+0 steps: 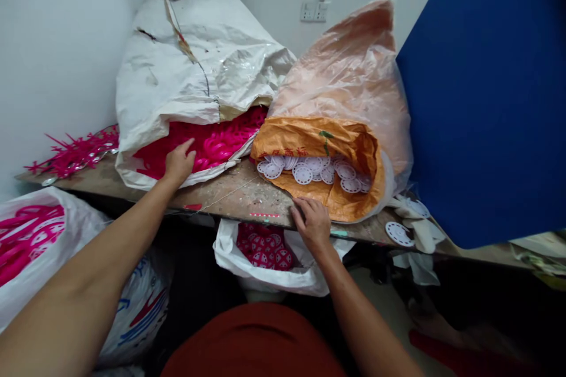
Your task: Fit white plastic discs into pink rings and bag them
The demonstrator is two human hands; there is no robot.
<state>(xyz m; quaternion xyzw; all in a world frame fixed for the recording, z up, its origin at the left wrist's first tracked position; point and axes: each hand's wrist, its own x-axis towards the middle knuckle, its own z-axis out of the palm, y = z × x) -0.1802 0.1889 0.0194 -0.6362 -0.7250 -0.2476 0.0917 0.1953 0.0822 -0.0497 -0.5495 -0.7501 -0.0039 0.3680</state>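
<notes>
My left hand reaches into the mouth of a white sack lying on the table and rests on the pink plastic parts inside, fingers curled over them. My right hand sits at the table's front edge, fingers bent down onto the wood, just before an orange sack that spills white round discs. Whether either hand grips a part is hidden.
A white bag of assembled pink-and-white discs hangs below the table edge. Another bag of pink parts stands at lower left. Pink sprue scraps lie at the far left. A blue board leans at right. Loose white discs lie beside it.
</notes>
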